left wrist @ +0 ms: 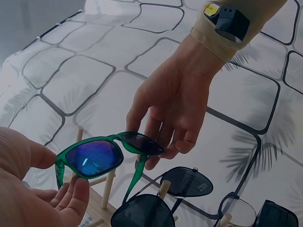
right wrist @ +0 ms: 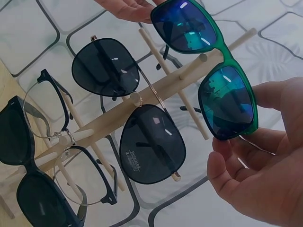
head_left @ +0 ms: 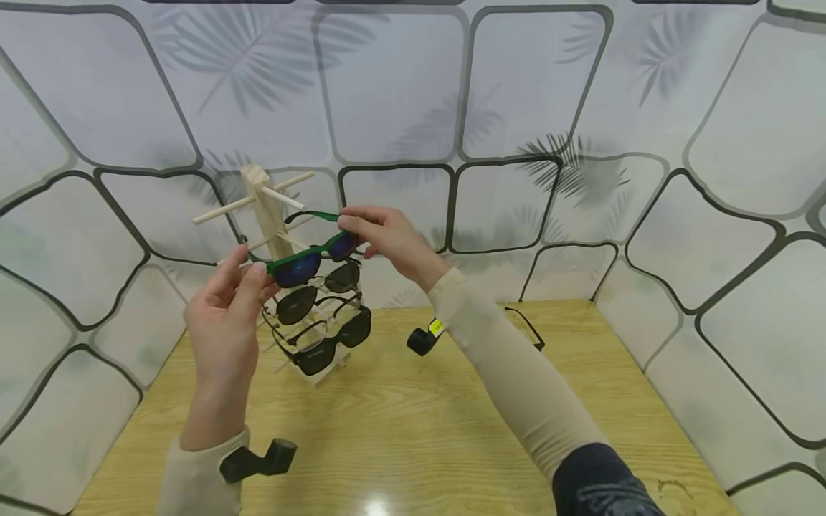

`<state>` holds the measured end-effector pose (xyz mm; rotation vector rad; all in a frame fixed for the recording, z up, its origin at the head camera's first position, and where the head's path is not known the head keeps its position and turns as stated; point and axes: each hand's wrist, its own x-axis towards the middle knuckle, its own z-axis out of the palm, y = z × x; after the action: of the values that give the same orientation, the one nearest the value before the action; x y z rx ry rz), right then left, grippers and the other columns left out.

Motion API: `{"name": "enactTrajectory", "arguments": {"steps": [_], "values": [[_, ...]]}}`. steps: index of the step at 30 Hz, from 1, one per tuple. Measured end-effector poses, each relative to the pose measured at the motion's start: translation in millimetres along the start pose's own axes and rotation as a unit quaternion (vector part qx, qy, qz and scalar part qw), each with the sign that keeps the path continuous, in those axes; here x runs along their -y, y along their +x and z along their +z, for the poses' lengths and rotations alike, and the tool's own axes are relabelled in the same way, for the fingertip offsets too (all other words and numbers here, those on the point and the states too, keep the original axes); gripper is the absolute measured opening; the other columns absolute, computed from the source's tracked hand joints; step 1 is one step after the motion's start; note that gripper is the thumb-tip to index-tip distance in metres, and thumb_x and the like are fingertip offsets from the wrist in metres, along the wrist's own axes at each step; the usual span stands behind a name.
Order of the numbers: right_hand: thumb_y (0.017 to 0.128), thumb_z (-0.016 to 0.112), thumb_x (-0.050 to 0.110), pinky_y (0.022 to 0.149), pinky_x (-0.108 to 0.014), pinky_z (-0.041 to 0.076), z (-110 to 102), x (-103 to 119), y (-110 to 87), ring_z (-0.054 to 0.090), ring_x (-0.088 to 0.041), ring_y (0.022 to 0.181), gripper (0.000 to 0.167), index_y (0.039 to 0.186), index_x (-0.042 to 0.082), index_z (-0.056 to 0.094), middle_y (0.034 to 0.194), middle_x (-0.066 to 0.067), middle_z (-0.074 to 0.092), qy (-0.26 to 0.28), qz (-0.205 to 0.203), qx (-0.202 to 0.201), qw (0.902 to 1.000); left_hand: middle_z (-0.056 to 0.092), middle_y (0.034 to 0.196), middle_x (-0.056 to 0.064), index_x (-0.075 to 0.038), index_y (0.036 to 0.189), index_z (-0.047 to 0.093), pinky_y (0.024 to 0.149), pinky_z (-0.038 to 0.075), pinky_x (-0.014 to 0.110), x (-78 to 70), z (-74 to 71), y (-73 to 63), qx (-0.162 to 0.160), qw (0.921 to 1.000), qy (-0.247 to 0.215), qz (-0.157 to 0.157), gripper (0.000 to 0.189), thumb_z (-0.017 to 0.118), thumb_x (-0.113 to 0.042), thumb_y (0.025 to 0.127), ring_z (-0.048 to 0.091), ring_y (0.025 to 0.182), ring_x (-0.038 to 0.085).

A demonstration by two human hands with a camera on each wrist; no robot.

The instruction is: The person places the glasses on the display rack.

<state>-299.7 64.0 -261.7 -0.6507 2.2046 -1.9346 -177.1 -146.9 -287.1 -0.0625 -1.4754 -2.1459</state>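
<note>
Green-framed sunglasses (head_left: 298, 268) with blue mirrored lenses are held between both hands in front of a wooden display stand (head_left: 261, 204). My left hand (head_left: 227, 308) pinches the frame's left end between thumb and fingers. At the opposite end, my right hand (head_left: 393, 240) grips the corner by the hinge, fingers near the temple arm. Just below on the stand hang dark thin-framed sunglasses (right wrist: 152, 144). Under those sit clear glasses (right wrist: 85, 177) with dark upper rims, then thick black sunglasses (head_left: 316, 356) at the bottom.
Bare pegs (head_left: 222, 209) stick out from the stand's top. The stand rests on a wood-grain table (head_left: 413, 430). Behind my right forearm lies another pair of dark-framed glasses (head_left: 532, 331). Patterned white walls (head_left: 400, 86) enclose the back and sides.
</note>
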Motion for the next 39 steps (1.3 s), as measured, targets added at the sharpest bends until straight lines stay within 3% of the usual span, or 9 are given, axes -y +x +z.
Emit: {"name": "enactTrajectory", "arguments": {"steps": [4,12,27,39], "values": [[0.108,0.063,0.028,0.074,-0.029,0.055,2,-1,1.3,0.063,-0.015,0.095,0.047,0.15,0.009,0.059,0.133,-0.014,0.068,-0.002,-0.002,0.002,1.0,0.072,0.09,0.002,0.004,0.142,0.062,0.079,0.063,0.02,-0.2,-0.7,1.7,-0.005,1.0,-0.001,0.001,0.044,0.069,-0.001,0.1,0.073,0.075,0.01],[0.107,0.063,0.03,0.072,-0.028,0.055,5,-1,4.1,0.062,-0.016,0.097,0.048,0.151,0.01,0.059,0.13,-0.007,0.068,-0.01,0.0,0.003,1.0,0.071,0.089,0.001,0.003,0.143,0.061,0.077,0.063,0.019,-0.6,-4.0,4.6,-0.009,0.9999,0.006,0.003,0.045,0.07,-0.002,0.1,0.074,0.073,0.009],[0.108,0.061,0.033,0.077,-0.033,0.056,12,-3,9.9,0.061,-0.015,0.096,0.05,0.152,0.011,0.057,0.138,-0.008,0.066,-0.028,0.0,0.008,0.9996,0.074,0.091,0.0,0.002,0.145,0.061,0.078,0.063,0.019,2.7,-9.8,10.4,-0.017,0.9997,0.013,0.006,0.046,0.07,-0.004,0.1,0.074,0.075,0.008],[0.108,0.061,0.032,0.074,-0.031,0.055,18,-3,12.3,0.061,-0.018,0.098,0.049,0.153,0.011,0.057,0.142,-0.008,0.063,-0.032,0.0,0.001,0.9995,0.074,0.091,0.0,0.003,0.145,0.06,0.079,0.062,0.018,6.5,-13.4,15.6,-0.026,0.9995,0.018,0.007,0.046,0.07,-0.005,0.1,0.075,0.077,0.008]]}}
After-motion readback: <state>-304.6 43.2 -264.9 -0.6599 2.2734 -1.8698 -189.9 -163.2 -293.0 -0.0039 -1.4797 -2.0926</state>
